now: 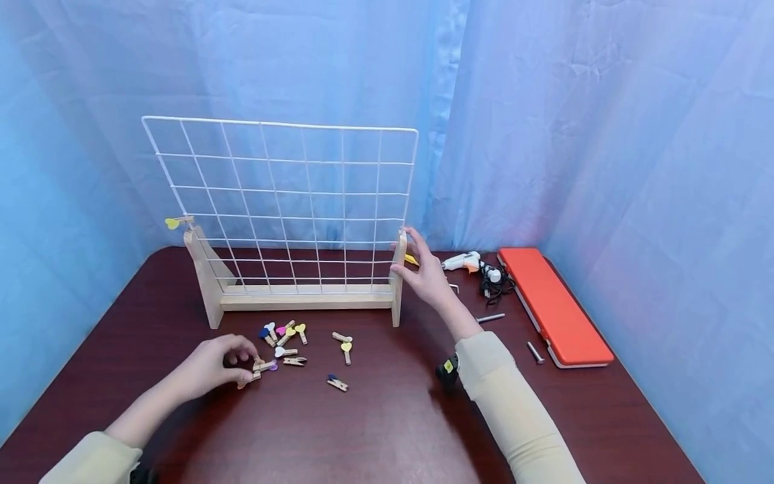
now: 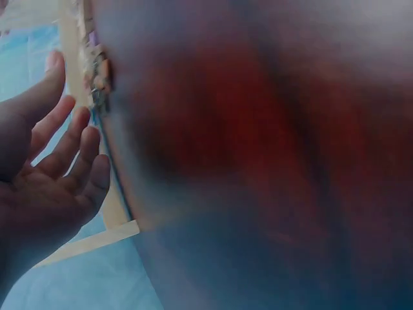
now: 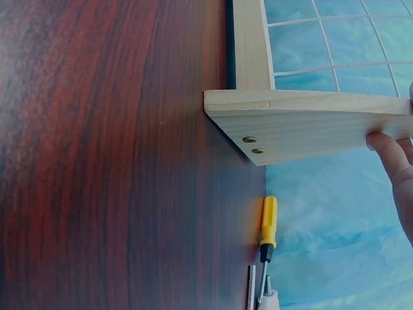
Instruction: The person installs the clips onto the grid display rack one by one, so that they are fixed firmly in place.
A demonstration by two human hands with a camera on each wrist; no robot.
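Observation:
A white wire grid (image 1: 284, 161) stands upright in a wooden stand (image 1: 308, 304). My right hand (image 1: 431, 272) grips the stand's right side panel (image 3: 303, 126), with a finger against its outer face in the right wrist view. One clothespin with a yellow heart (image 1: 173, 223) is clipped at the grid's left edge. On the table, my left hand (image 1: 214, 366) is beside small wooden clothespins (image 1: 263, 366), one with a purple decoration. In the left wrist view the left hand (image 2: 58, 161) has spread, slightly bent fingers and holds nothing.
Several more heart clothespins (image 1: 287, 351) lie before the stand; one with a dark blue decoration (image 1: 337, 383) lies nearer. To the right are a yellow-handled screwdriver (image 3: 269, 223), a white glue gun (image 1: 462, 261), a black cord (image 1: 497, 289), bolts (image 1: 535, 353) and an orange case (image 1: 553, 306).

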